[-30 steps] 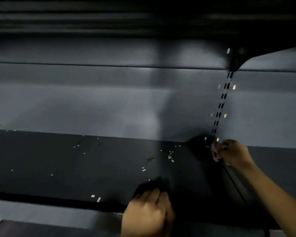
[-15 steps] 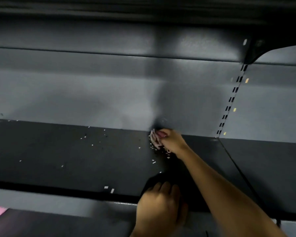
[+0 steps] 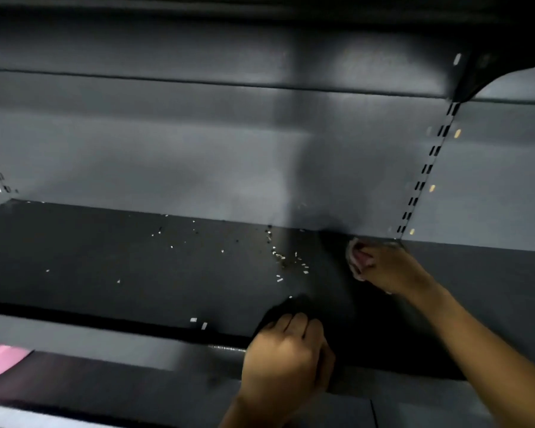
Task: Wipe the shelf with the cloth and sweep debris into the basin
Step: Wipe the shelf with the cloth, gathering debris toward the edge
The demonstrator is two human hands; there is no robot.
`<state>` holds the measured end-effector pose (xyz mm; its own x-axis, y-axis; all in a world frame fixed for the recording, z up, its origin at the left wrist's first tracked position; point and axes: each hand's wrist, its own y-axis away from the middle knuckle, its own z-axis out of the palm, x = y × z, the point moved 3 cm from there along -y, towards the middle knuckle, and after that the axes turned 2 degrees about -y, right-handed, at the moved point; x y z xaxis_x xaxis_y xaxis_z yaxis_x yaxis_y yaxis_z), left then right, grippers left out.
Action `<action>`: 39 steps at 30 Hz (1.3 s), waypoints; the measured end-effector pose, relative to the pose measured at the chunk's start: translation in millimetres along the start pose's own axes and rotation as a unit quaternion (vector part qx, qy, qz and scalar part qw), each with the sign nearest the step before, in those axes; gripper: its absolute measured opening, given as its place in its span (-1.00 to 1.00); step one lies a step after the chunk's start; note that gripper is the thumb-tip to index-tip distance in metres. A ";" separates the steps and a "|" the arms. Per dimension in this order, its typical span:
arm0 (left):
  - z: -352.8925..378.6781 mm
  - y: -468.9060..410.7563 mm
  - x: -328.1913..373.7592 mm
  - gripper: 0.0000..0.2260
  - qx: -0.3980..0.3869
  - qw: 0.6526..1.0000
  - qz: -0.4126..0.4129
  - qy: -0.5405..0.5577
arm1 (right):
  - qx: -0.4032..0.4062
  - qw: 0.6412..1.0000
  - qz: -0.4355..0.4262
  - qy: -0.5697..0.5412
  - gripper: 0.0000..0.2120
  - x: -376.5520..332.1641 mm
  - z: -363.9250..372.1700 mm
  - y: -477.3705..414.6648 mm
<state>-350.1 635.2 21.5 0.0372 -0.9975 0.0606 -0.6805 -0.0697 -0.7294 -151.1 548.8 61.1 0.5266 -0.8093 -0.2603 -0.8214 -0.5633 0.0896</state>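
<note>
The dark shelf (image 3: pixel 112 267) carries several small white bits of debris, thickest in a cluster (image 3: pixel 286 261) near the middle. My right hand (image 3: pixel 389 267) is at the back of the shelf, close to the slotted upright, with its fingers closed on a crumpled pale cloth (image 3: pixel 356 257) pressed to the surface. My left hand (image 3: pixel 286 353) is curled in a fist at the shelf's front edge. It grips what looks like the rim of a dark basin (image 3: pixel 283 307), whose shape is mostly lost in shadow.
A grey back wall (image 3: pixel 167 156) closes the shelf behind. A slotted upright (image 3: pixel 426 168) runs up at the right, with a bracket and an upper shelf above. Something pink (image 3: pixel 0 359) shows at the lower left below the grey front lip (image 3: pixel 74 332).
My right hand swept the cloth left from the back right corner to the middle, then drew back right. The debris has bunched near the middle. My left hand stayed at the front edge.
</note>
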 end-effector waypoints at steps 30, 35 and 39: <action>-0.2 22.6 -2.3 -0.80 0.103 0.988 0.096 0.063 | -0.075 0.834 -0.544 -0.054 -0.50 -222.8 54.5 42.4; -5.5 22.4 -4.6 -0.86 0.087 0.989 0.110 0.041 | -0.160 0.820 -0.549 -0.018 -0.51 -201.8 56.3 39.5; -10.3 17.8 -4.5 -0.77 0.108 0.987 0.109 0.043 | -0.090 0.854 -0.512 0.011 -0.56 -144.3 38.0 23.9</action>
<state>-369.9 638.5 15.3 -0.1623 -0.9847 -0.0635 -0.4933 0.1367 -0.8590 -255.0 658.5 64.2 0.9541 0.1213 -0.2738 0.1184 -0.9926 -0.0273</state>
